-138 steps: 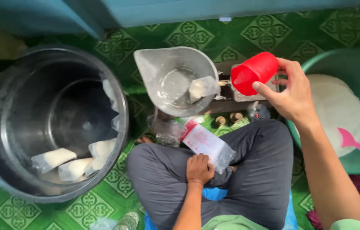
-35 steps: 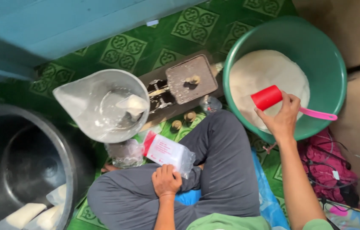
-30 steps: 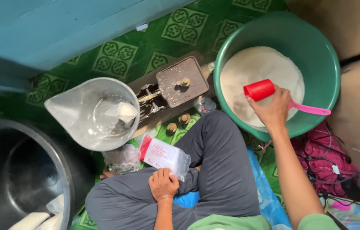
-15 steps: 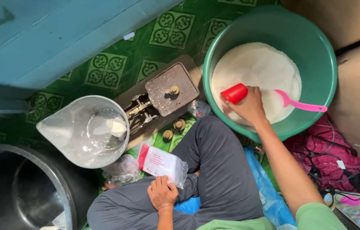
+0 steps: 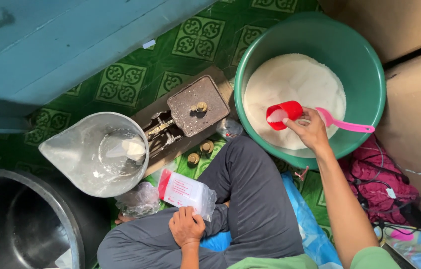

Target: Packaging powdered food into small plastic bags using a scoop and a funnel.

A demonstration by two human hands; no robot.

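Observation:
My right hand (image 5: 311, 130) grips a red scoop cup (image 5: 283, 114) with white powder in it, held over the heap of white powder (image 5: 294, 89) in the green basin (image 5: 365, 74). A pink spoon (image 5: 347, 124) lies in the powder just beside that hand. My left hand (image 5: 186, 226) rests on my knee and holds a stack of clear plastic bags with a red top strip (image 5: 184, 192). A metal funnel-shaped pan (image 5: 96, 154) sits on a balance scale, whose flat plate (image 5: 198, 105) carries a small brass weight.
A large steel pot (image 5: 26, 224) stands at the lower left. Loose brass weights (image 5: 200, 152) and a crumpled plastic bag (image 5: 138, 200) lie on the green patterned floor. A blue wall (image 5: 46, 45) is behind the scale, cardboard boxes (image 5: 419, 99) and pink cloth (image 5: 374, 179) at right.
My right hand carried the red cup from the scale pan to the green basin, lowered it into the white powder and now lifts it with powder inside. The left hand stayed on the bags.

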